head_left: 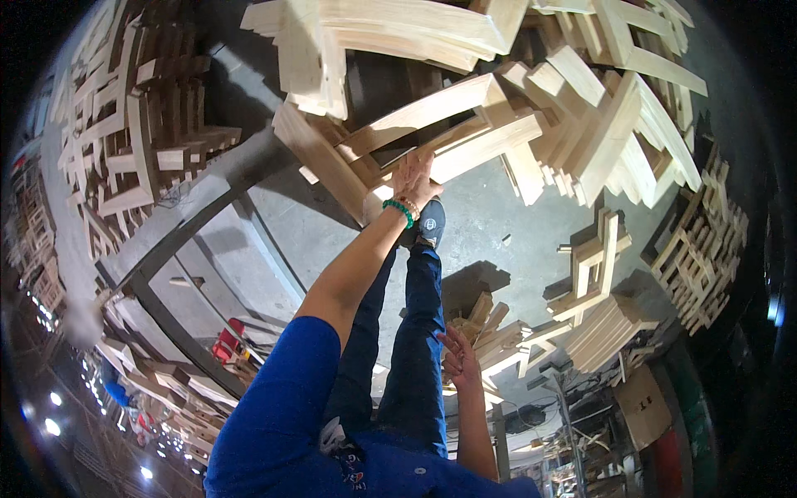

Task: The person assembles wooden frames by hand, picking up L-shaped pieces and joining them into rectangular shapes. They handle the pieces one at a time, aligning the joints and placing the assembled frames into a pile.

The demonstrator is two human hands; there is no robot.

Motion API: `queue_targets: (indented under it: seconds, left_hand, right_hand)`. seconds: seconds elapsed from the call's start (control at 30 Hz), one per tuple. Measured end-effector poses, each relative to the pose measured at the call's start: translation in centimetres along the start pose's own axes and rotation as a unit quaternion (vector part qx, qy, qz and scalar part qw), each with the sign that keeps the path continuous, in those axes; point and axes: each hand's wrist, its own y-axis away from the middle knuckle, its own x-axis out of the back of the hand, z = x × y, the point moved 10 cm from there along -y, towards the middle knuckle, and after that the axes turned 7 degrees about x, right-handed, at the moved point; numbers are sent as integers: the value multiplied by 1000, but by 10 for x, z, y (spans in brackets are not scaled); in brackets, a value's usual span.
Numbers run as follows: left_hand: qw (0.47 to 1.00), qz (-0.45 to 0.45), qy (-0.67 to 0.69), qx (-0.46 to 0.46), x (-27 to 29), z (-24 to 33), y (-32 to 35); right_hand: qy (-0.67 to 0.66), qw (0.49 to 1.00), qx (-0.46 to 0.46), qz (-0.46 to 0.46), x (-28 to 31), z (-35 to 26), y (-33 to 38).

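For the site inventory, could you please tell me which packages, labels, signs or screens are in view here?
Cardboard box: lower right on the floor beside the stacked wooden frame parts, brown, boxy, plain flaps.
No labels, signs or screens can be made out.

A stack of wooden chair frames (432, 124) stood ahead of the person, with the left hand (413, 181) resting against it. Another stack of frames (141, 124) stood well to the left. The right hand (459, 353) hung lower, just beside smaller wooden pieces (506, 332) on the floor (481, 216).
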Motion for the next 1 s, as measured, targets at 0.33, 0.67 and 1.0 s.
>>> queue_targets:
  seconds: [0.33, 0.67, 1.0]
  left_hand:
    - [994, 91, 9, -57, 39, 17, 5]
    - [921, 167, 346, 57, 251, -28, 210]
    - [630, 617, -13, 471, 450, -274, 727]
  right_hand:
    - [17, 1000, -3, -20, 0, -8, -5]
    - [45, 952, -126, -275, -82, -5, 34]
    - [379, 891, -159, -192, -112, 17, 48]
